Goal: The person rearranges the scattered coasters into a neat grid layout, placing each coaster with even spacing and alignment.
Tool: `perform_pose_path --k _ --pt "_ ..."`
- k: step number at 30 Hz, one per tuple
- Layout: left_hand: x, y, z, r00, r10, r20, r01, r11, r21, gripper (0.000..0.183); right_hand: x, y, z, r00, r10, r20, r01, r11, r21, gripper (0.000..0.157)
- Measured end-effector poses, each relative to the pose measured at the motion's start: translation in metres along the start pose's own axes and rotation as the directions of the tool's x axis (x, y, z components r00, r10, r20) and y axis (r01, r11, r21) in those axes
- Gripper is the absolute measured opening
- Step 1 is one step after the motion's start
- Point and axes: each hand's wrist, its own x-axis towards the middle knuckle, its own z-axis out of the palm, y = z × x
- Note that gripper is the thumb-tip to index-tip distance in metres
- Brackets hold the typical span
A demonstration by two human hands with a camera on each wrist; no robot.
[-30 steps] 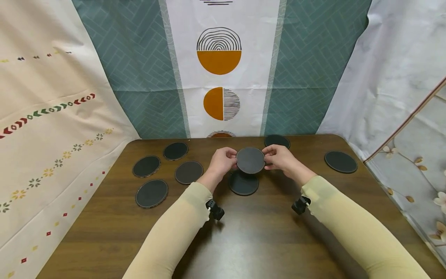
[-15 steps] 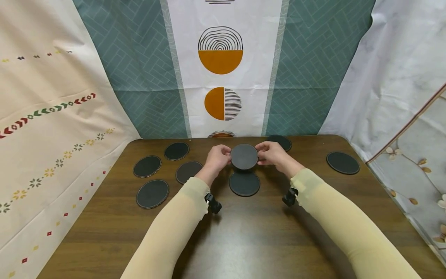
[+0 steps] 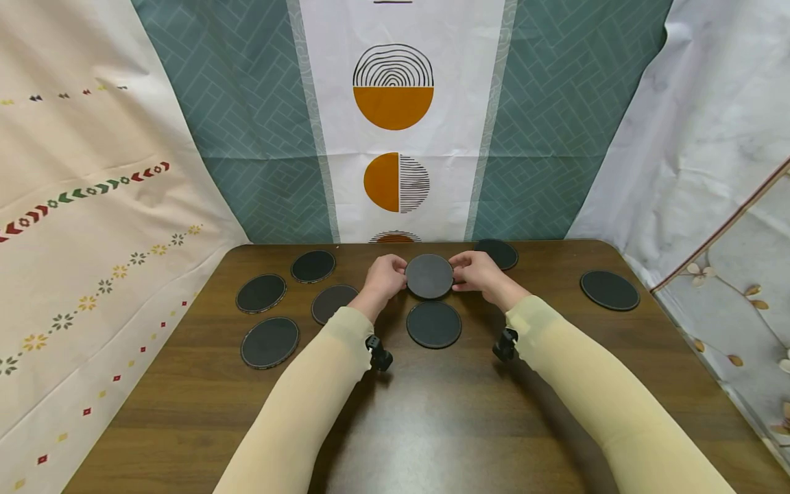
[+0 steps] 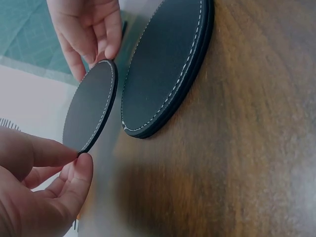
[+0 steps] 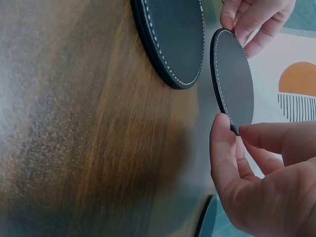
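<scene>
Between my two hands a round black coaster (image 3: 429,276) with pale edge stitching is held up off the table, tilted so its face shows. My left hand (image 3: 385,280) pinches its left edge between thumb and fingers, clear in the left wrist view, where the coaster (image 4: 91,106) appears edge-on. On the opposite edge my right hand (image 3: 480,273) pinches with thumb and forefinger, as the right wrist view shows. Just in front lies another dark coaster (image 3: 434,324) on the table; in the left wrist view it looks like a stack (image 4: 165,74) with more than one layer.
On the left of the wooden table (image 3: 407,425) lie several more coasters (image 3: 269,342). One coaster (image 3: 497,254) lies at the back edge behind my right hand, another (image 3: 609,289) at the far right. Patterned cloth (image 3: 395,137) hangs behind the table.
The held coaster has shifted a little left and back, both hands moving with it, so more of the coaster in front of it shows. The right hand came further left.
</scene>
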Motion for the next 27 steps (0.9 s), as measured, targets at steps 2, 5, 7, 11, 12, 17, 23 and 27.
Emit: perform_pose_path --k 2,5,7,11,12,17,23,27 --pt "0.0018 -0.001 0.0006 1.0 0.003 0.006 -0.004 1.0 0.018 0.033 0.0005 -0.0002 0.0 1.0 0.004 0.004 -0.004 1.0 -0.005 0.04" --pt "0.0037 -0.0022 0.0016 1.0 0.004 0.018 -0.005 0.999 0.034 0.034 0.002 0.0014 -0.0009 1.0 0.013 0.019 -0.012 1.0 -0.023 0.041" --pt "0.0046 -0.0029 0.0022 1.0 0.004 0.023 -0.006 0.999 0.046 0.035 0.0033 0.0026 -0.0015 0.999 0.021 0.031 -0.02 0.999 -0.036 0.042" --pt "0.0064 -0.0039 0.0038 1.0 -0.003 0.027 0.001 0.999 0.055 0.037 0.0059 0.0041 -0.002 0.998 0.049 0.045 -0.047 0.998 -0.049 0.043" --pt "0.0068 -0.004 0.0042 1.0 -0.005 0.029 0.003 0.998 0.06 0.037 0.0068 0.0045 -0.002 0.997 0.055 0.047 -0.052 0.997 -0.052 0.044" --pt "0.007 -0.0042 0.0054 0.999 -0.01 0.043 0.005 0.994 0.113 0.039 0.0093 0.005 -0.0011 0.997 0.06 0.058 -0.056 0.996 -0.066 0.046" --pt "0.0066 -0.0025 0.0037 0.998 0.015 0.067 -0.028 0.979 0.201 0.041 0.0058 0.0014 -0.0001 0.995 0.036 0.089 -0.026 0.993 -0.114 0.048" --pt "0.0089 -0.004 0.0048 0.996 0.027 0.08 -0.045 0.972 0.232 0.041 0.0049 0.0002 -0.0001 0.993 0.037 0.113 -0.02 0.988 -0.155 0.049"
